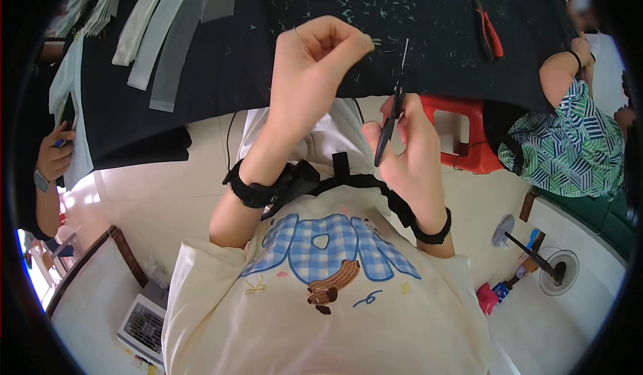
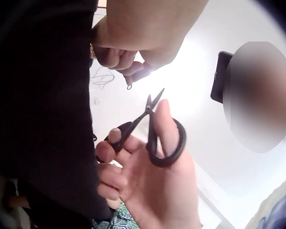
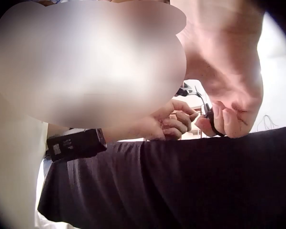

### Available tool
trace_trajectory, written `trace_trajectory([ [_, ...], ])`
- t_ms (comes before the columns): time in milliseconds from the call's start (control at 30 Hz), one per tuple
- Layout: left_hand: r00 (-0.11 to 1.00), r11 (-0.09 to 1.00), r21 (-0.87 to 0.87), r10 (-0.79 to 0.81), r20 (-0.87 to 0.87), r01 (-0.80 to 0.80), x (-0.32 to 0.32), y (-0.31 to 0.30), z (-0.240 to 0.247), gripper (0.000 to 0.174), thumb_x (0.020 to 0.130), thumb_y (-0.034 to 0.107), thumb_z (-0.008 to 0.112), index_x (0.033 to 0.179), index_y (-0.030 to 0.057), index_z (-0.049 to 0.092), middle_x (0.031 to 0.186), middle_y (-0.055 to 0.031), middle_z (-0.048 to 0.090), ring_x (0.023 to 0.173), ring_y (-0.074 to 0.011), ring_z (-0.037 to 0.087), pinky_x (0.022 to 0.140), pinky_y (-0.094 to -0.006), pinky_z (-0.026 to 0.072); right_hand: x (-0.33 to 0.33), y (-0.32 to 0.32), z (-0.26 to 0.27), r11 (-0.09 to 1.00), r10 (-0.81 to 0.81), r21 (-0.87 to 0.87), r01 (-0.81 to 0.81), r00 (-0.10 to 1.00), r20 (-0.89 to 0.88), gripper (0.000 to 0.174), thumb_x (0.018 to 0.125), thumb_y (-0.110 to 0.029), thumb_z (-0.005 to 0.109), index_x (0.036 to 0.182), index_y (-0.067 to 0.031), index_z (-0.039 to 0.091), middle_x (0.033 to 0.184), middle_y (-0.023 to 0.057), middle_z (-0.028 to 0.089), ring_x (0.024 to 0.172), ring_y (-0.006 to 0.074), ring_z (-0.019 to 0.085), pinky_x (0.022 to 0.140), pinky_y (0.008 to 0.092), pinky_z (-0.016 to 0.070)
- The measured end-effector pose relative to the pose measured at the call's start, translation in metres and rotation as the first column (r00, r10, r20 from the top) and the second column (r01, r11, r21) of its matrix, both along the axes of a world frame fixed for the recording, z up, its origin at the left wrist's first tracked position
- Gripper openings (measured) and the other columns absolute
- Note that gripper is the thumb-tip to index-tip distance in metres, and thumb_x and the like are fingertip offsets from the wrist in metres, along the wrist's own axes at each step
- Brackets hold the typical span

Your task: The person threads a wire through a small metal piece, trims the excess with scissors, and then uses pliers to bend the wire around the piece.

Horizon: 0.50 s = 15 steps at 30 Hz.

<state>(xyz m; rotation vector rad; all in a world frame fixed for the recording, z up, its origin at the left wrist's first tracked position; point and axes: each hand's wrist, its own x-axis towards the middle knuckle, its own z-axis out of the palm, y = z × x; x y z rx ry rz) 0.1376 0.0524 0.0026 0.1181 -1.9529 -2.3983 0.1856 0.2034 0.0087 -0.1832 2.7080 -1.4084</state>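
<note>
Over the near edge of the black cloth, my left hand (image 1: pixel 311 67) pinches a tiny pale piece (image 1: pixel 376 42) between thumb and forefinger. A small dark loop (image 2: pixel 129 87) shows at those fingertips in the left wrist view; I cannot tell exactly what the piece is. My right hand (image 1: pixel 416 157) holds small black-handled scissors (image 1: pixel 394 115), the thumb through one handle ring and fingers curled at the other. Their blades (image 2: pixel 155 98) stand slightly apart, pointing toward the left fingertips with a gap between. In the right wrist view, the right hand hides most of the scissors.
Small pale green clippings (image 1: pixel 375 3) lie scattered over the black cloth (image 1: pixel 248 60). Red-handled pliers (image 1: pixel 492 36) lie at the right. Pale strips (image 1: pixel 161 40) spread at the left. Another person's hand (image 1: pixel 55 150) is at far left. A red stool (image 1: pixel 472 157) stands below the table edge.
</note>
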Motion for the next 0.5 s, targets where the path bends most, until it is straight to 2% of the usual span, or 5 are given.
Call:
trace_trajectory([
  [33,1.0,0.999,0.032,-0.019,0.017,0.019,0.003,0.002,0.004,0.012,0.079,0.009,0.062,0.075,-0.0025,0.062,0.06,0.0033,0.055,0.055,0.0006,0.043,0.047,-0.0163,0.0311,0.0,-0.001,0.002,0.998,-0.016,0.064,0.019,0.999,-0.052,0.039,0.069,-0.026,0.075,0.083,-0.0023,0.048,0.065,0.008,0.048,0.054,0.0234,0.047,0.049,0.0317,0.0366],
  [233,0.995,0.993,0.094,-0.083,0.057,0.077,0.02,0.007,0.023,0.01,0.079,0.007,0.062,0.078,-0.0031,0.062,0.065,0.0015,0.057,0.059,-0.001,0.047,0.051,-0.0163,0.0347,-0.004,0.002,0.001,0.94,0.009,0.326,0.099,0.949,-0.314,0.041,0.066,-0.023,0.075,0.083,0.0011,0.047,0.074,0.0099,0.046,0.067,0.0259,0.048,0.055,0.0354,0.0384],
  [367,0.992,0.989,0.128,-0.089,0.091,0.077,0.024,0.007,0.03,0.009,0.08,0.005,0.06,0.079,-0.0042,0.061,0.068,-0.0007,0.058,0.059,-0.0022,0.05,0.05,-0.0166,0.0394,-0.004,0.004,0.005,0.924,0.021,0.367,0.102,0.948,-0.318,0.044,0.066,-0.019,0.074,0.095,-0.0009,0.046,0.08,0.0101,0.049,0.068,0.0277,0.05,0.059,0.0349,0.0403],
  [433,0.986,0.977,0.188,-0.12,0.112,0.097,0.025,0.005,0.034,0.009,0.08,0.004,0.059,0.079,-0.0049,0.06,0.068,-0.0016,0.058,0.058,-0.0028,0.051,0.048,-0.0173,0.0414,-0.004,0.004,0.006,0.936,0.03,0.339,0.096,0.937,-0.349,0.038,0.063,-0.019,0.073,0.081,0.0016,0.046,0.075,0.0107,0.044,0.068,0.0271,0.047,0.055,0.036,0.0377],
  [500,0.979,0.962,0.248,-0.152,0.133,0.116,0.026,0.005,0.035,0.009,0.081,0.003,0.059,0.079,-0.0055,0.06,0.067,-0.0025,0.059,0.056,-0.0035,0.052,0.046,-0.0181,0.0434,-0.003,0.004,0.006,0.935,0.031,0.342,0.096,0.937,-0.347,0.038,0.063,-0.019,0.073,0.08,0.0014,0.046,0.075,0.0106,0.044,0.067,0.0272,0.047,0.055,0.036,0.0377],
])
